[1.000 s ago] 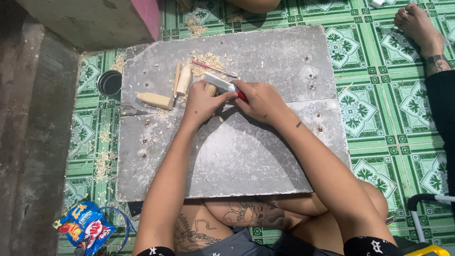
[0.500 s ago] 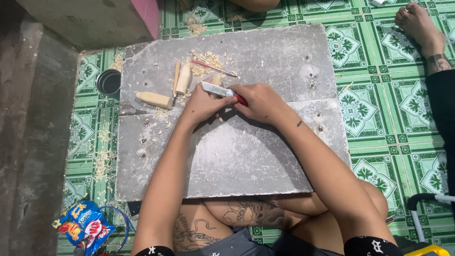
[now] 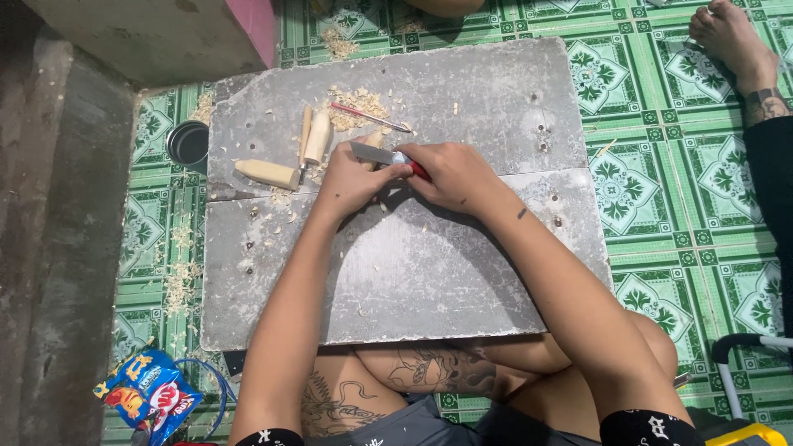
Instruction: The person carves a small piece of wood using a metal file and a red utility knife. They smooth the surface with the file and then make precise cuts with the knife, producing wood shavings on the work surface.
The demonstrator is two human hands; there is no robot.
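At the near left, on the green patterned floor tiles (image 3: 661, 206), lies a crumpled snack bag (image 3: 149, 395), blue with red and yellow patches, its print left unread. Beyond the crossed legs sits the grey board (image 3: 413, 272), dotted with pale shavings (image 3: 359, 103). Both hands meet at its middle: the right hand (image 3: 458, 173) is closed around the red handle of a knife (image 3: 382, 154), while the left hand (image 3: 351, 182) is clenched on a small wood piece (image 3: 372, 140) that is mostly hidden under the fingers. Compared with a second ago, the blade has slid slightly left and now lies flatter, pointing left across the left hand's fingertips, which reads like one more short stroke along the wood. Further left rest a pale wooden block (image 3: 268, 173) and two rounded sticks (image 3: 316, 136), with a thin red pencil (image 3: 368, 117) beyond them. A dark round tin (image 3: 188, 142) stands off the board's far left edge.
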